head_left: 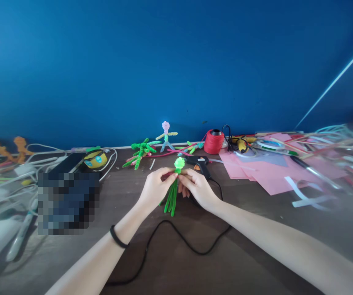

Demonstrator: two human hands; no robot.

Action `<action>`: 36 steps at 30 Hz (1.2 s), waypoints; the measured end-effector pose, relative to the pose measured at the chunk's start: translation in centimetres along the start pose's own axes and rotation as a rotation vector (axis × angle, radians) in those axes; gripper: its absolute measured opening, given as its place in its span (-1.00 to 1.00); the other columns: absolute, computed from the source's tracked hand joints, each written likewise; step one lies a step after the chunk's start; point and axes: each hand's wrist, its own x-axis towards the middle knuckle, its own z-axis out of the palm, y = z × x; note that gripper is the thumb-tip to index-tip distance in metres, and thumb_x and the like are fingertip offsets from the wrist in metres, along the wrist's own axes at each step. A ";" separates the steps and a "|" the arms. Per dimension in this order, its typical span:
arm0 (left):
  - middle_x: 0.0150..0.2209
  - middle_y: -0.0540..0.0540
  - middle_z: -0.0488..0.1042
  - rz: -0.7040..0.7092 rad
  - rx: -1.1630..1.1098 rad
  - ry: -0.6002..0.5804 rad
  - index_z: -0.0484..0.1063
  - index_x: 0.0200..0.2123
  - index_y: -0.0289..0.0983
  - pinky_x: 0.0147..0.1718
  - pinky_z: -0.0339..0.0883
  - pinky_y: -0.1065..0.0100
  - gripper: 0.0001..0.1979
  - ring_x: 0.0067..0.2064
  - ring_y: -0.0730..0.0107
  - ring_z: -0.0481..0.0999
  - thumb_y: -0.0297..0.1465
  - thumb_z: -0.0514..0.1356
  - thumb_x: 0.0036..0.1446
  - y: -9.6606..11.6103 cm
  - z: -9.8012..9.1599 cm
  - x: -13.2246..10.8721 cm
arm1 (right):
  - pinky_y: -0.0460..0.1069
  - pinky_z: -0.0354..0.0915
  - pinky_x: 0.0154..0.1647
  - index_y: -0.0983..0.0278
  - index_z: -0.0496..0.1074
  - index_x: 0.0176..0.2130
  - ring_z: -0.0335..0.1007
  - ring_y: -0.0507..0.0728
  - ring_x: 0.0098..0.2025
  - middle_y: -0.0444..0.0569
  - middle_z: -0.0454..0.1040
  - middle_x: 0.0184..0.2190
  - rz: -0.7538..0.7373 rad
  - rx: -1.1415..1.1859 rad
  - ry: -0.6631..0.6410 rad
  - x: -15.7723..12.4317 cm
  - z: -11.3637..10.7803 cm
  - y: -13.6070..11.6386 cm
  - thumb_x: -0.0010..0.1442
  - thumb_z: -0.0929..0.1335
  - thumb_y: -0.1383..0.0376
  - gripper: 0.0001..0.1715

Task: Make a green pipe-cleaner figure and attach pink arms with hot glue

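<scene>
A green pipe-cleaner figure (172, 198) with a bright green round head is held upright at the centre, several strands hanging down. My left hand (158, 184) pinches it just below the head from the left. From the other side, my right hand (196, 186) grips the same spot, its thumb and forefinger pressed together and the other fingers curled beneath. Behind them stands a pastel pipe-cleaner figure (165, 135) with a pink head, and left of it lies a bunch of green pipe cleaners (141, 152).
A black glue gun (201, 164) lies just behind my right hand, its cord (182, 237) looping below both hands. Red thread spool (213, 142), pink paper (274, 176) and a marker (314, 171) are right; cables, yellow tape (95, 159) and a pixelated dark object (72, 200) left.
</scene>
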 end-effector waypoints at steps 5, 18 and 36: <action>-0.36 -0.07 0.56 -0.006 0.006 0.032 0.49 -0.36 -0.26 -0.32 0.31 0.34 -0.80 -0.33 0.28 0.49 -0.33 0.11 0.00 -0.3 0.0 0.1 | -0.12 0.14 -0.67 0.30 0.27 -0.26 0.24 -0.03 -0.66 -0.18 0.36 -0.62 0.006 -0.046 0.056 -0.2 0.0 -0.2 0.10 0.30 0.17 -0.74; -0.55 0.00 0.47 -0.056 0.067 0.006 0.46 -0.51 -0.30 -0.50 0.17 0.42 -0.77 -0.51 0.42 0.36 -0.28 0.11 -0.02 -0.1 -0.3 -0.1 | -0.14 0.09 -0.66 0.29 0.29 -0.35 0.17 -0.06 -0.69 -0.20 0.30 -0.67 -0.049 -0.166 0.096 -0.2 0.0 -0.2 0.18 0.22 0.17 -0.77; -0.57 0.03 0.40 -0.092 -0.020 -0.012 0.40 -0.54 -0.29 -0.50 0.14 0.43 -0.82 -0.51 0.47 0.31 -0.31 0.12 -0.03 -0.2 0.1 -0.1 | -0.13 0.19 -0.67 0.29 0.25 -0.35 0.28 -0.02 -0.66 -0.19 0.37 -0.64 -0.020 -0.076 0.118 -0.2 0.2 -0.2 0.09 0.30 0.17 -0.78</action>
